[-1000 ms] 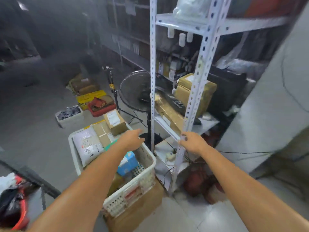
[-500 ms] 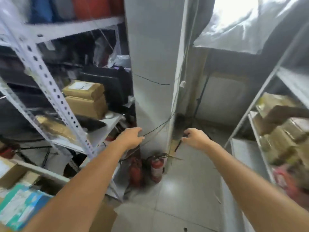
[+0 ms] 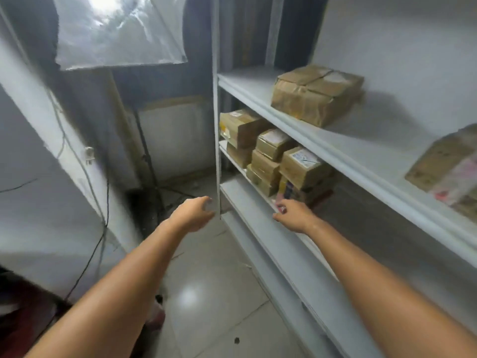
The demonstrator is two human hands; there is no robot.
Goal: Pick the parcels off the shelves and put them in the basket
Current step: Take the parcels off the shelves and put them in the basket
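The person's right hand (image 3: 293, 215) is hovering at the front edge of the shelving (image 3: 258, 202), fingers loosely curled and holding nothing. The stacked brown parcels (image 3: 305, 171) are sitting just beyond its fingertips, up and slightly right. The left hand (image 3: 192, 214), relaxed and empty, is hanging farther off, outside the shelf post (image 3: 216, 125).

Illumination is dim and cool. The main source is overexposed daylight through the plastic sheet (image 3: 121, 32) at upper left. A soft highlight shows on the floor (image 3: 189, 297). The parcel (image 3: 316, 93) casts a diffuse shadow to its right on the shelf (image 3: 361, 140). Motion blur softens the whole frame. Wide-angle distortion bends the edges.
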